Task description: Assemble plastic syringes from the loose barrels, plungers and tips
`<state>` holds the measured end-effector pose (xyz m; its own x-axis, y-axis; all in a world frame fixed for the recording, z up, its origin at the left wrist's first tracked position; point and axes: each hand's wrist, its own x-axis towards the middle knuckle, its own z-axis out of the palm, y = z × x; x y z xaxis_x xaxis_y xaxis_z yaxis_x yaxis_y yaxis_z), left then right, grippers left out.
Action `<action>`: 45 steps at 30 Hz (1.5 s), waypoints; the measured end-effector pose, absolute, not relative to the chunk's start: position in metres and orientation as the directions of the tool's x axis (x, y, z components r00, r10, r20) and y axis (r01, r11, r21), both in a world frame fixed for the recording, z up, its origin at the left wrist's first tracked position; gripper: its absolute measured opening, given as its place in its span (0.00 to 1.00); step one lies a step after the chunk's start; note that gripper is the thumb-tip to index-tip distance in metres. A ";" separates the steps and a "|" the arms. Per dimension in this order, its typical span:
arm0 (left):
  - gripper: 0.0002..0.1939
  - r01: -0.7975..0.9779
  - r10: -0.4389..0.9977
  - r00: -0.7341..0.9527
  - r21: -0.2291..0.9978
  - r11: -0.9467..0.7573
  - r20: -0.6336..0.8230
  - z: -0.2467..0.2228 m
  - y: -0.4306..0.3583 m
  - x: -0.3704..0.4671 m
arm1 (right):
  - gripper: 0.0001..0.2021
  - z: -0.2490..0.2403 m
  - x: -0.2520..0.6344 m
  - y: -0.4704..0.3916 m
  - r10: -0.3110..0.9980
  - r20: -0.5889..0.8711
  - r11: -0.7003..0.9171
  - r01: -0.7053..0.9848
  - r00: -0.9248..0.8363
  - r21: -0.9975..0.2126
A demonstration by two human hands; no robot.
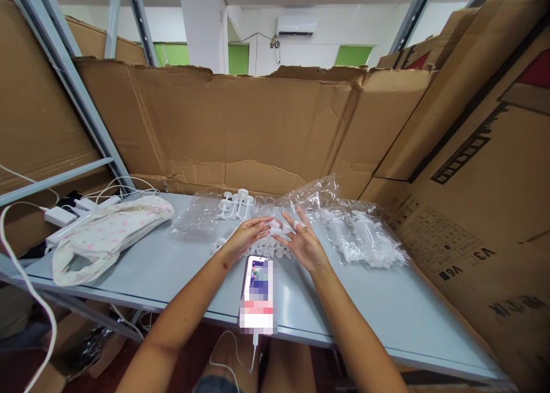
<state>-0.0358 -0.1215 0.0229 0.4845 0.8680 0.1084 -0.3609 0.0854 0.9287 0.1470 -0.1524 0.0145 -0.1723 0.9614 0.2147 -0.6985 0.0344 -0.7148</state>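
Note:
My left hand (248,236) is closed, its fingertips pinching a small white plastic piece (275,226) above the middle of the table. Facing it, my right hand (306,245) has its fingers spread apart close to that piece; whether its fingertips touch anything is too small to tell. Below both hands lies a pile of small white plastic pieces (270,247). White plunger-like parts with round ends (237,204) stand together just behind the left hand. To the right of my right hand, clear plastic bags (365,235) hold syringe-like tubes and white parts.
A phone (258,293) with a charging cable lies at the table's front edge. An empty-looking clear bag (197,216) and a white cloth item with pink spots (114,238) are on the left, near chargers (62,215). Cardboard walls (240,124) enclose the grey table (369,307).

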 end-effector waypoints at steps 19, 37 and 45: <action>0.21 0.251 0.816 0.445 0.824 -0.508 0.368 0.009 -0.117 -0.035 | 0.24 0.013 0.148 -0.150 0.977 0.184 0.053 -0.713 -0.108 -0.699; 0.12 0.534 0.805 0.438 0.605 -0.590 0.400 0.011 -0.107 -0.056 | 0.22 0.021 0.172 -0.142 0.981 0.187 0.162 -0.742 0.050 -0.651; 0.13 0.569 0.765 0.570 0.527 -0.631 0.300 0.006 -0.110 -0.051 | 0.22 0.019 0.174 -0.140 0.981 0.187 0.166 -0.730 0.053 -0.663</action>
<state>-0.0510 -0.1097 0.0057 0.5701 0.7647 0.3003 0.5691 -0.6313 0.5269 0.1736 -0.1404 0.0194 0.0531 0.9810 0.1867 -0.7305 0.1656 -0.6625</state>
